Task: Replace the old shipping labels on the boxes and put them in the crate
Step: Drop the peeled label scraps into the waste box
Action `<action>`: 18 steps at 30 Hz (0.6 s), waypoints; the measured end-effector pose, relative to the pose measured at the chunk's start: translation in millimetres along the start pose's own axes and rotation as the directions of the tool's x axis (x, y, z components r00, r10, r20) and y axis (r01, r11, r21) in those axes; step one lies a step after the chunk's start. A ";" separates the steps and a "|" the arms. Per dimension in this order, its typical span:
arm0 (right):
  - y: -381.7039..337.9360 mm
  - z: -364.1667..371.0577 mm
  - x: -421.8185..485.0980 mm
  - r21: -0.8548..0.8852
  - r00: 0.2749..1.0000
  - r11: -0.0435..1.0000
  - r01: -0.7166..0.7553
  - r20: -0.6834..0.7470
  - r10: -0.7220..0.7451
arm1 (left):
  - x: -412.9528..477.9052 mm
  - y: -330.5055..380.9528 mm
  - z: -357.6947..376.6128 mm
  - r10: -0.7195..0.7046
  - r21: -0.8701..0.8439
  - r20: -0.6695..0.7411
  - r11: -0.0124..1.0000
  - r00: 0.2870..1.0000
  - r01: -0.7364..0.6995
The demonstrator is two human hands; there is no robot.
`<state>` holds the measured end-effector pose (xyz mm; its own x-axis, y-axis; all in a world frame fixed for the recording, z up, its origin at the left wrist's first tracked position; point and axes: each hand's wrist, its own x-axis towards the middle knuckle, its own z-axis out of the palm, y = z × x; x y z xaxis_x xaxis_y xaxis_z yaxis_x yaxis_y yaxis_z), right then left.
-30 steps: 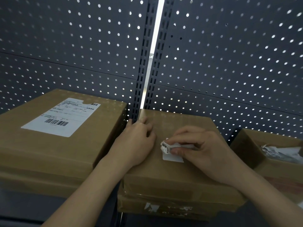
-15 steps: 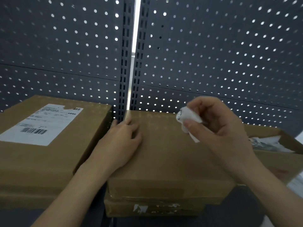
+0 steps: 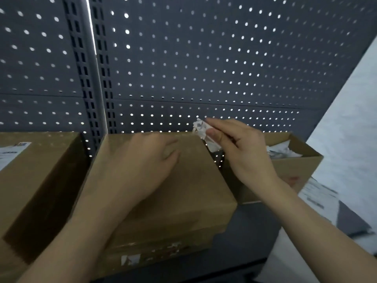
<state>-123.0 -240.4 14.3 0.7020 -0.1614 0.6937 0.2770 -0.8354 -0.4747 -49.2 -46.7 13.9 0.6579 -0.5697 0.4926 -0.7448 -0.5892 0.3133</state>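
The flat brown cardboard box point(image 3: 183, 205) is lying nearest, its top bare of any label, and the left hand point(image 3: 146, 166) is resting on it with fingers loosely spread. Above its far right corner the right hand point(image 3: 244, 158) is pinching a crumpled white scrap of peeled label point(image 3: 201, 129) between thumb and fingertips. The scrap is looking light, limp and probably tacky; the box seems stiff, best gripped by its side edges. Beyond, an open brown carton point(image 3: 297, 168) is holding more white scraps
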 end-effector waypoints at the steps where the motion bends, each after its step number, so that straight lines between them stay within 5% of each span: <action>1: 4.0 -7.5 -1.1 -0.027 0.999 0.999 -0.040 -0.020 0.040 | 4.1 7.7 6.5 0.010 -0.030 0.022 1.000 1.000 -0.009; 8: 56.4 -77.3 -4.0 -0.190 0.958 0.943 -0.274 -0.141 0.250 | 19.0 66.1 47.9 0.134 -0.162 0.113 0.980 0.985 -0.115; 18: 148.7 -121.9 -9.6 -0.302 0.923 0.879 -0.370 -0.008 0.386 | 23.9 160.3 103.1 0.277 -0.234 0.215 0.946 0.937 -0.226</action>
<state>-168.6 -427.1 3.1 0.7495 -0.4751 0.4610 -0.2141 -0.8330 -0.5102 -141.4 -213.9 -7.9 0.4339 -0.8198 0.3738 -0.8790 -0.2941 0.3752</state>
